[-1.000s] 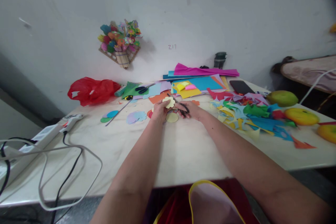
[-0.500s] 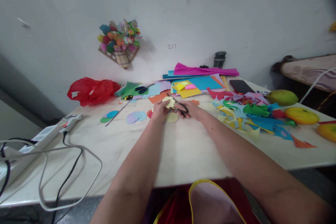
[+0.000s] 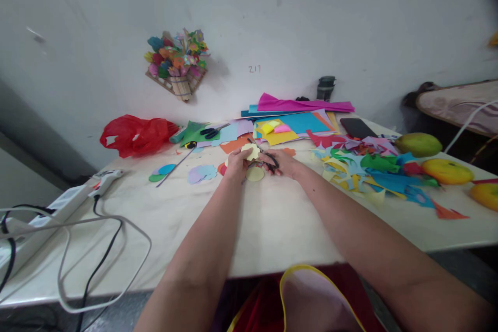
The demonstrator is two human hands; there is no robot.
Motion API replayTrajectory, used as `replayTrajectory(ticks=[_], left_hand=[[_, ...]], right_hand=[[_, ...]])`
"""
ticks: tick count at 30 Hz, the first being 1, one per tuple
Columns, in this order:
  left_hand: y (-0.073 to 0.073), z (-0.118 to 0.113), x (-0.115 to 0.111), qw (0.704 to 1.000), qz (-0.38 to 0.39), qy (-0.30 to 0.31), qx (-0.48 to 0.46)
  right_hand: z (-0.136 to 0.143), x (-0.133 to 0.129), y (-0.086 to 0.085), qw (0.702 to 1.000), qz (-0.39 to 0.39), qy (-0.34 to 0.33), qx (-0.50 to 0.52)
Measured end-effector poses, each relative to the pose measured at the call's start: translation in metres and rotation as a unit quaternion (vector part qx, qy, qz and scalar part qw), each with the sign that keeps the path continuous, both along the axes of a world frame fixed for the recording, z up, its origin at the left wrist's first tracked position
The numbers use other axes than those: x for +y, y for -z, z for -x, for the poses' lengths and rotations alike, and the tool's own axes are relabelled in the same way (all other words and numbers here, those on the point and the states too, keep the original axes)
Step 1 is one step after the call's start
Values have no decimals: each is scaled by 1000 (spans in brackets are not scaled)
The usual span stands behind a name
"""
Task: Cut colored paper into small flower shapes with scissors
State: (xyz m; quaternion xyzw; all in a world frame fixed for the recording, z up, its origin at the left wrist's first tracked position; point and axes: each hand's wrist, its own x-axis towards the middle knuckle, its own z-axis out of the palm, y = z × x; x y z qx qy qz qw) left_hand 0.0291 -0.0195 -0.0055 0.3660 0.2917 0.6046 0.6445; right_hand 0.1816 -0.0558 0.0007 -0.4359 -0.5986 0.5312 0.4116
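Yellow paper [image 3: 252, 152] pinched by left fingers [image 3: 241, 156]; right fingers [image 3: 265, 157] round scissors [image 3: 276, 162]

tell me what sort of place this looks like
Probably a papercraft workspace, though whether home or workshop is unclear: black-handled scissors in the right hand, colorful paper scraps heaped on the table, and a craft-flower bouquet on the wall.

Left hand [image 3: 236, 164] holds 1 seemingly paper flower [image 3: 252, 152]; right hand [image 3: 287, 164] grips black scissors [image 3: 276, 161].
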Motion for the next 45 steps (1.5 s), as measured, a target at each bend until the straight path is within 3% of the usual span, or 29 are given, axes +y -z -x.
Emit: replayTrajectory(ticks=[33, 45], left_hand=[[1, 1, 2, 1000, 13, -22, -15], [2, 8, -1, 998, -6, 63, 12]], right_hand=[[5, -10, -12, 999, 38, 15, 9], [-18, -1, -10, 997, -12, -60, -43]])
